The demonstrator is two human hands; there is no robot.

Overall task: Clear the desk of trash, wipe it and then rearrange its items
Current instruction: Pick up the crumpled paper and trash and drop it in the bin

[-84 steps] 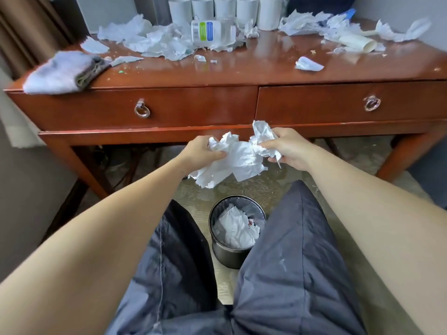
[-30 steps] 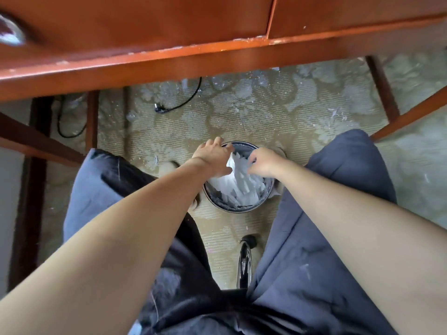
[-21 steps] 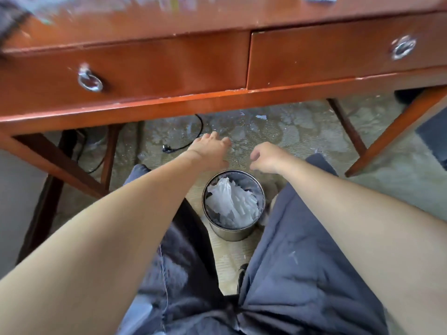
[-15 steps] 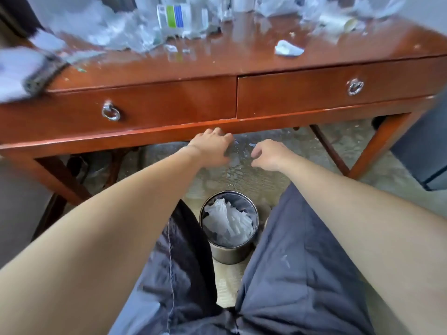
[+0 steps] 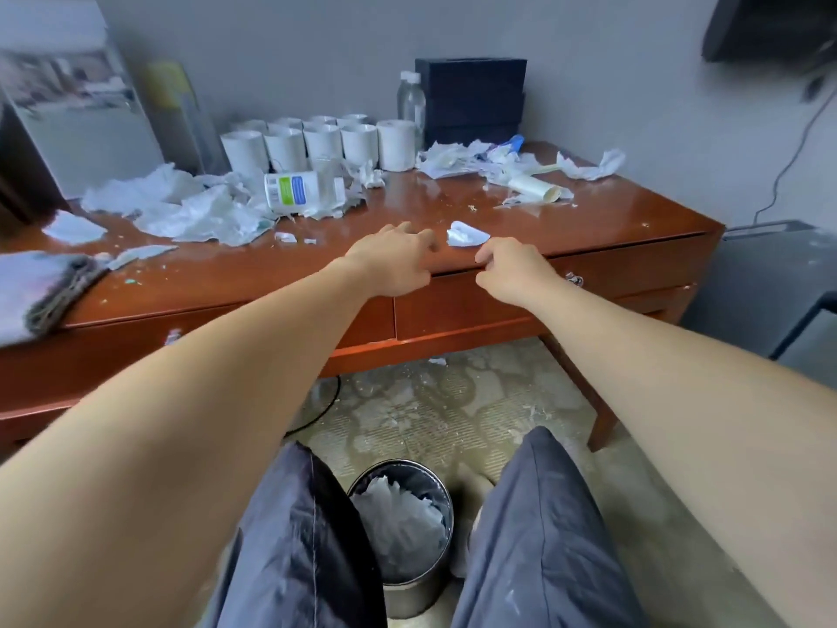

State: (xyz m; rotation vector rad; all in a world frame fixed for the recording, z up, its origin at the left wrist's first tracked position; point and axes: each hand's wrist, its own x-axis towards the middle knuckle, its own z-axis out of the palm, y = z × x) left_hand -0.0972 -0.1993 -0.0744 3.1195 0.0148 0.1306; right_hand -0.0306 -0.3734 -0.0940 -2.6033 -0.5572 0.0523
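Both hands hover over the front edge of the red-brown wooden desk (image 5: 407,206), holding nothing. My left hand (image 5: 389,260) has its fingers spread, just left of a small crumpled white paper scrap (image 5: 466,233). My right hand (image 5: 512,269) has loosely curled fingers, just below and right of that scrap. Torn white tissue (image 5: 190,206) lies heaped at the desk's left, and more torn tissue (image 5: 471,158) at the back right. A metal trash bin (image 5: 407,577) with white paper inside stands on the floor between my knees.
On the desk: a tipped white bottle with a green and blue label (image 5: 303,192), a row of white mugs (image 5: 317,142), a clear water bottle (image 5: 411,102), a black box (image 5: 471,97), a cardboard tube (image 5: 534,189), a folded grey cloth (image 5: 40,287) at the left edge. Paper bits litter the carpet.
My hands pushed the paper wad into the bin, let go, and rose empty from the bin to the desk's front edge. The view tilted up from the floor to the desk top.
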